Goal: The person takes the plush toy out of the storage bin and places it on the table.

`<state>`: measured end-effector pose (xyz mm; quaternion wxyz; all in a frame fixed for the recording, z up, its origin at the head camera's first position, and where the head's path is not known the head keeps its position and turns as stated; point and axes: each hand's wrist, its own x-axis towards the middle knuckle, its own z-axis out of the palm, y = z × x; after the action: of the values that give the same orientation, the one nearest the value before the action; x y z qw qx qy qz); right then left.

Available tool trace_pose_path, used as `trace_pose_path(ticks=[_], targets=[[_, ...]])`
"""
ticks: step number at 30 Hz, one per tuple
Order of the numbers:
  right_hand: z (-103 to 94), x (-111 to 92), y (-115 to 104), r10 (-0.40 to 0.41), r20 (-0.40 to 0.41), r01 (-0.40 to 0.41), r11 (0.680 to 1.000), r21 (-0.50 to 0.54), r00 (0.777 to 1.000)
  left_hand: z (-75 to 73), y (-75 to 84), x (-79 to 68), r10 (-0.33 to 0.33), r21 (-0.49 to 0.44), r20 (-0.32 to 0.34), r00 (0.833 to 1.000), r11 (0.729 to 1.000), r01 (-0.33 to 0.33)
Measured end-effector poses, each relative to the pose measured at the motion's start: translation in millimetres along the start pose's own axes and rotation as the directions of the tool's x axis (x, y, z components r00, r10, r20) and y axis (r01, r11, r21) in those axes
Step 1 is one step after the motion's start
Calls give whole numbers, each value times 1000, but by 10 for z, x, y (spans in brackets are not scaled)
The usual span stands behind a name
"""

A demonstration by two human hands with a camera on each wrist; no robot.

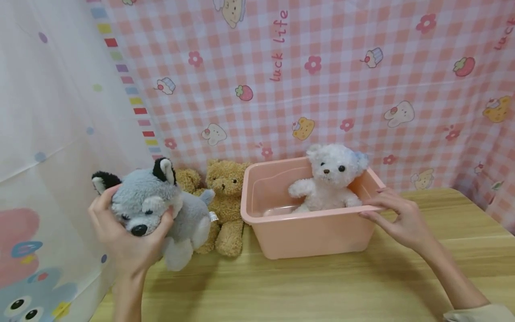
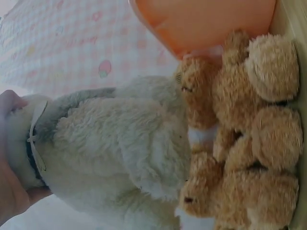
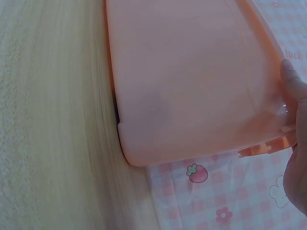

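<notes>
My left hand (image 1: 126, 235) grips a grey and white plush husky (image 1: 146, 201) by its head, holding it at the left over the table. In the left wrist view the husky's pale belly (image 2: 129, 143) and a thin ribbon at its neck show. My right hand (image 1: 396, 217) pinches the right front rim of a pink plastic bin (image 1: 314, 237); the right wrist view shows the thumb on that rim. Inside the bin sits a white teddy bear (image 1: 331, 179) with a bluish ear. Brown teddy bears (image 1: 229, 205) sit left of the bin, one partly hidden behind the husky.
A wood-grain table (image 1: 281, 290) lies under the bin and bears. Behind it hangs a pink checked curtain (image 1: 261, 58) with cartoon prints. At the left a white printed curtain (image 1: 52, 134) comes down beside the table edge.
</notes>
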<state>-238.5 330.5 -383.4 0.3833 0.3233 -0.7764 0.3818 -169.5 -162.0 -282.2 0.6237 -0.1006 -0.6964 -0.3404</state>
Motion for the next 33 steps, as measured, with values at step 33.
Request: trace_pose_path(ticks=[33], targets=[[5, -2, 24, -6, 2, 6, 1000, 8, 1000, -715, -512, 171, -607, 480, 393, 691, 776, 408]])
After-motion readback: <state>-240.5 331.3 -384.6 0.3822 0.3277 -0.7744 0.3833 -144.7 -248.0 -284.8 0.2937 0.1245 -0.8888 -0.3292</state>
